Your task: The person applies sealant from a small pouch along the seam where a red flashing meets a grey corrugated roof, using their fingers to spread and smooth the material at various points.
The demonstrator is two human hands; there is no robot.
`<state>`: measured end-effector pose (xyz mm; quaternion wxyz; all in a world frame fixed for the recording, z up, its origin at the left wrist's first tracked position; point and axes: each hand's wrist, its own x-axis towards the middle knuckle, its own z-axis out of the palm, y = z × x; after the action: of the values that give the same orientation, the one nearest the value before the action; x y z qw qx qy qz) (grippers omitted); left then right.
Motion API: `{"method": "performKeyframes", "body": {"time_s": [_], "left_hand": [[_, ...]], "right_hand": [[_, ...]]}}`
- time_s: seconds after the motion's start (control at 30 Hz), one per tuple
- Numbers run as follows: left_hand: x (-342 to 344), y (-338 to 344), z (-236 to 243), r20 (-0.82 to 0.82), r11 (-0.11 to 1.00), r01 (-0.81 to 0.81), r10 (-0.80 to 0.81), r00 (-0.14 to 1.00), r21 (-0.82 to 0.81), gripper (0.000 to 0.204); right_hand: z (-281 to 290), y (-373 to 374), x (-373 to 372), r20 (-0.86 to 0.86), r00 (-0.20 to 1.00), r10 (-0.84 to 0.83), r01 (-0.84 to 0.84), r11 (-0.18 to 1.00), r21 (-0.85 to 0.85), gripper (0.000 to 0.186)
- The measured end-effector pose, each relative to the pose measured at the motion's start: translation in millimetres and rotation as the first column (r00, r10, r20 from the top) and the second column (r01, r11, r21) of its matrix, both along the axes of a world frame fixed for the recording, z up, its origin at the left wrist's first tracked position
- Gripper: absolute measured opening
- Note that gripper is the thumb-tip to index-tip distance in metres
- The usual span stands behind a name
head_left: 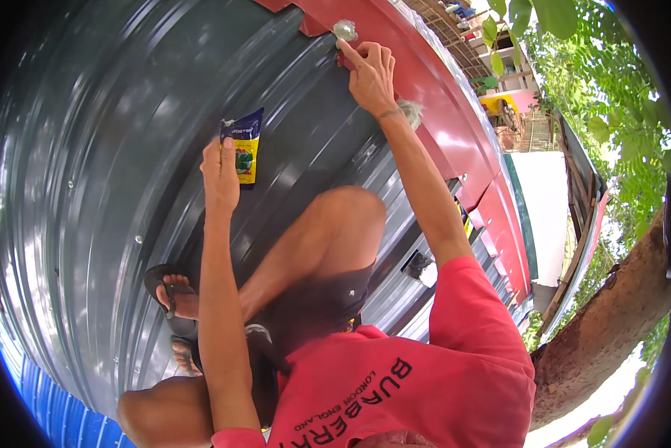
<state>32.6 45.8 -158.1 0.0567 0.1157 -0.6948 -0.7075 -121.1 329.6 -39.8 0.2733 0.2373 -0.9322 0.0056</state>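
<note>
My left hand (219, 175) holds a yellow and dark blue pouch (246, 163) upright over the dark grey corrugated roof sheet (111, 149). My right hand (369, 75) reaches to the edge of the red metal flashing (436, 78), fingers curled against a small whitish translucent lump (345, 30); whether they grip it or another small thing is unclear. A second pale, crumpled clump (411, 112) lies on the flashing edge, partly behind my right forearm.
My bent legs and sandaled foot (175, 295) rest on the roof. Blue corrugated sheeting (33, 388) shows at lower left. A thick tree branch (604, 313) and leaves line the right side, with bamboo structures and another roof beyond the flashing. A dark opening (417, 267) sits near my right elbow.
</note>
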Motion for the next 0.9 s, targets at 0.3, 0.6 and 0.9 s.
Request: {"method": "performKeyframes", "body": {"time_s": [0.3, 0.6, 0.9], "left_hand": [[1.3, -1.5, 1.5, -0.025, 1.0, 0.01, -0.01, 1.0, -0.002, 0.049], [2.5, -0.8, 6.7, 0.007, 1.0, 0.011, -0.011, 1.0, -0.03, 0.049], [2.4, -2.1, 8.2, 0.007, 0.999, 0.029, -0.028, 1.0, -0.029, 0.047]], "right_hand": [[-3.3, 8.1, 6.4, -0.132, 0.99, -0.041, 0.08, 0.948, 0.308, 0.063], [24.6, 24.2, -9.2, -0.185, 0.982, -0.035, 0.107, 0.914, 0.392, 0.063], [36.7, 25.5, -5.7, -0.077, 0.988, 0.132, -0.065, 0.821, 0.568, 0.066]]}}
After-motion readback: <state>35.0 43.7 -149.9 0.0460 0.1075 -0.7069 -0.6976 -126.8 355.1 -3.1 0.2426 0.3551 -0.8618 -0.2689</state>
